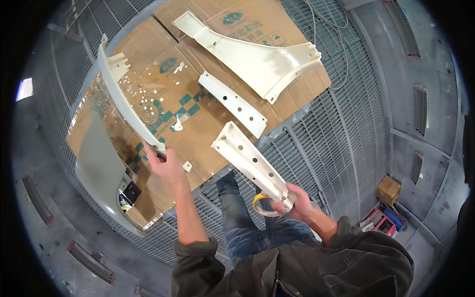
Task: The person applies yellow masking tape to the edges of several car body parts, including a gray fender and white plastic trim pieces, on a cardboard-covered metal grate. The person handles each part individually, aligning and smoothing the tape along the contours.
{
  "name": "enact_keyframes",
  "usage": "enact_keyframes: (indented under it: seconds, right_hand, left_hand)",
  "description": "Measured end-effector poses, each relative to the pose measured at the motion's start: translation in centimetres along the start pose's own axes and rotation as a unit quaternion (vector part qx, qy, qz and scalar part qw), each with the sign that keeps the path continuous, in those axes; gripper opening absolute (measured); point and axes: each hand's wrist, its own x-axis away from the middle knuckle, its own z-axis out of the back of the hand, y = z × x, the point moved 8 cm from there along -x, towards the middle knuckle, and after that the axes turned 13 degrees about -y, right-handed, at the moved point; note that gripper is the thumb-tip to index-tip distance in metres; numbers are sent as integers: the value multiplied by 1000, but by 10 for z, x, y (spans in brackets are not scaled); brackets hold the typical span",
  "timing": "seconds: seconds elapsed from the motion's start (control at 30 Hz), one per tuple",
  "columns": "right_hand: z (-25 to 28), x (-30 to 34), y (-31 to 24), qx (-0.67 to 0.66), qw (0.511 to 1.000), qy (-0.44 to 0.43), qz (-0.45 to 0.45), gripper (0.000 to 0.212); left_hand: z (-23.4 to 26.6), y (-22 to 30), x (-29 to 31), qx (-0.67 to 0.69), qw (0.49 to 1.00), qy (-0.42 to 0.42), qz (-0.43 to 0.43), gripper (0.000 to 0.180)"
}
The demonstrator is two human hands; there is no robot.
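Observation:
My left hand (169, 166) is closed on the near end of a long, curved white panel (121, 103), which reaches away across the cardboard. A white channel-shaped bracket (247, 154) with round holes is tilted up in front of me, its near end gripped by my right hand (298, 202). Beside that hand, a yellow-edged roll of tape (256, 203) hangs below the bracket; how it is held is hidden. Beyond the bracket, a flat white strip (232, 104) with several holes lies on the cardboard sheet (198, 148).
A large white fender-like panel (252, 62) rests at the far right of the cardboard. At the left sits a pale grey panel (101, 166) with a small black box (131, 192) beside it. Metal grating (341, 143) surrounds the work; a brown carton (388, 190) stands at right.

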Motion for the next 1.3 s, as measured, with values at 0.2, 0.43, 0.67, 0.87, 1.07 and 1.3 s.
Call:
enact_keyframes:
  seconds: [0.2, 0.43, 0.67, 0.87, 1.07, 1.3]
  right_hand:
    - [-1, -4, 12, -35, 999, -13, 0, 79]
    - [-33, -4, 25, -79, 982, -170, 24, 66]
    - [-66, 37, -4, 72, 988, -61, 125, 65]
    - [-83, 77, -31, 176, 959, 94, 203, 65]
    - [-87, 112, -55, 239, 945, 77, 210, 64]
    - [-69, 119, -113, 319, 924, 95, 186, 65]
  left_hand:
    - [-1, 13, -1, 21, 1000, -21, -9, 71]
    - [23, 30, 3, 87, 995, -50, 26, 65]
    - [19, 87, 19, 291, 941, -157, 67, 46]
    - [23, 71, 27, 386, 885, -201, 165, 48]
    - [11, 18, 48, 344, 881, -224, 234, 39]
    - [5, -45, 66, 349, 885, -193, 238, 34]
